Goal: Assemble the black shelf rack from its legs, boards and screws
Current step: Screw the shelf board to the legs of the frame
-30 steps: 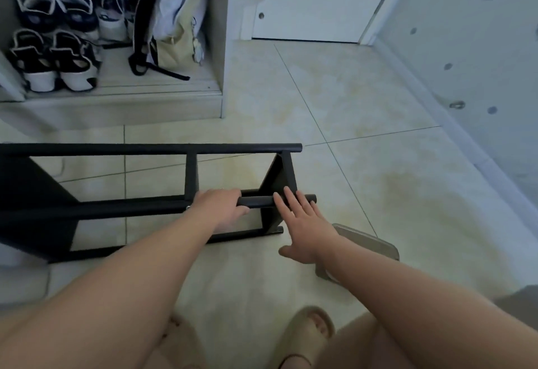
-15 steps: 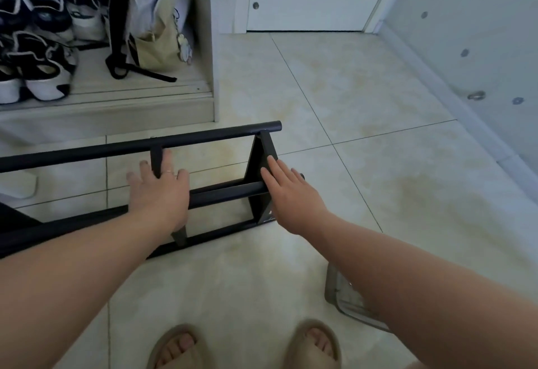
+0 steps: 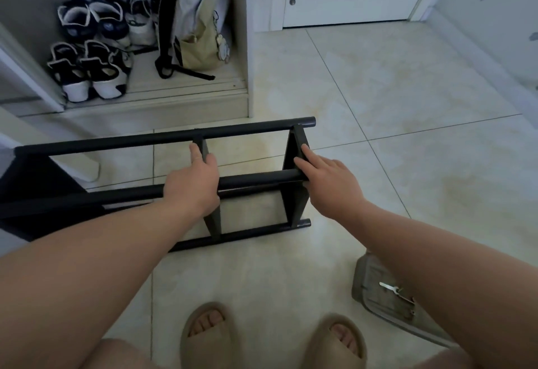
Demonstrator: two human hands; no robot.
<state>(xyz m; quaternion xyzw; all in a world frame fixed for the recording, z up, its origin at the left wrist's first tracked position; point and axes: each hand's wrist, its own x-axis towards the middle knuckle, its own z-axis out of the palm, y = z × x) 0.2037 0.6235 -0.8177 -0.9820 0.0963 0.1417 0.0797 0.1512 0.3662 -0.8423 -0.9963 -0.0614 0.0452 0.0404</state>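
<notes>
The black shelf rack (image 3: 163, 138) lies on its side on the tiled floor, its long tubes running left to right. My left hand (image 3: 190, 183) lies over the near tube and grips the middle board (image 3: 214, 224), with fingers on one side and thumb on the other. My right hand (image 3: 326, 182) rests on the end board (image 3: 297, 208) at the rack's right end, its fingers straight. The rack's left end is dark and runs out of view.
A grey tray (image 3: 366, 284) holding a small metal tool (image 3: 391, 288) sits on the floor at lower right, partly under my right arm. A shoe cabinet (image 3: 244, 48) with several shoes and a backpack (image 3: 198, 19) stands behind the rack. My slippered feet (image 3: 209, 333) are below.
The rack has swung closer and more level in view. My left hand has gone from lying flat to gripping the middle board. My right hand has slid further onto the end board.
</notes>
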